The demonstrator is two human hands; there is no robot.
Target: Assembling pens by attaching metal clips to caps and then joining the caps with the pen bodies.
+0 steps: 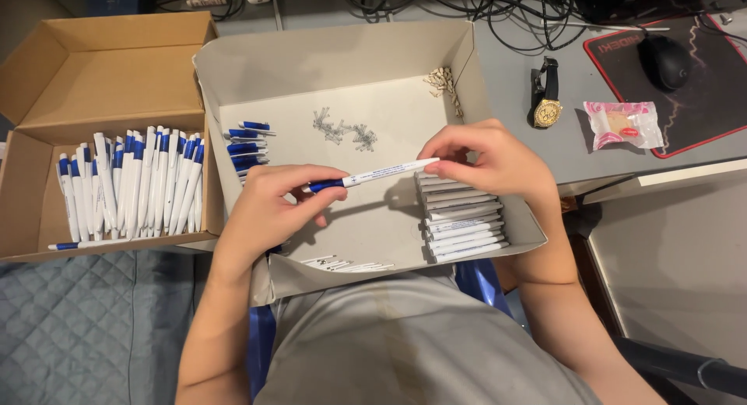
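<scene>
At nine o'clock we see a brown cardboard box (31, 218) with a row of finished blue and white pens (132, 183). Our left hand (268, 206) pinches the blue end of one pen (372, 174), and our right hand (490, 160) pinches its white tip; the pen lies level between them, over the pale box (334, 59). White barrels (463, 222) are stacked at four o'clock from it. A gold wristwatch (546, 101) lies at two o'clock.
</scene>
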